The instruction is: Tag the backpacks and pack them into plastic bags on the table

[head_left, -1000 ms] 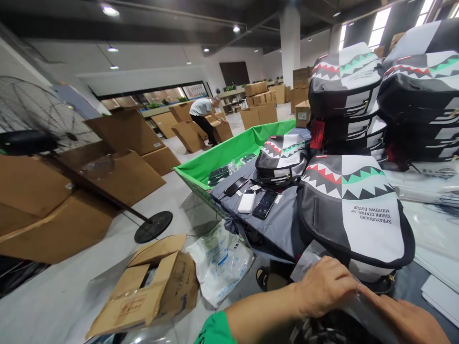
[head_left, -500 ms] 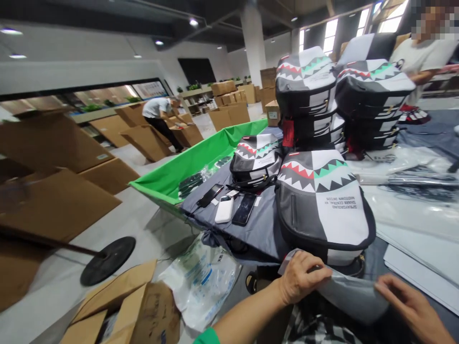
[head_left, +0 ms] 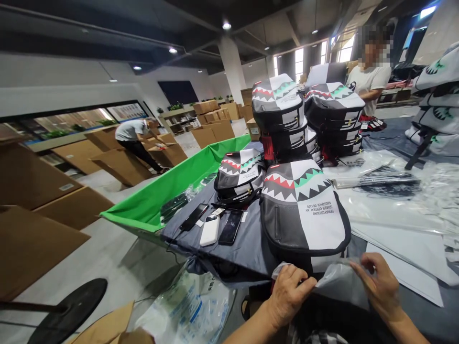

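A translucent plastic bag (head_left: 340, 282) is stretched between my two hands at the table's front edge. My left hand (head_left: 289, 292) is closed on the bag's left side, thumb and fingers pinching it. On the other side my right hand (head_left: 379, 284) pinches the bag's edge between thumb and fingers. Just beyond them lies a black, grey and white backpack (head_left: 304, 210) with a red and green shark-tooth print, its front facing up. A smaller backpack (head_left: 239, 174) with the same print sits behind it to the left.
Phones (head_left: 230, 227) and a white power bank (head_left: 210, 230) lie left of the backpack. Stacked backpacks (head_left: 278, 102) stand behind. Plastic bags and white sheets (head_left: 405, 272) cover the right side. A green-lined bin (head_left: 143, 210) adjoins the table; a co-worker (head_left: 373, 81) stands beyond.
My view has swung right, so the scene shifts left and more stacked bags appear at right. My right hand has risen slightly, lifting its side of the plastic bag.
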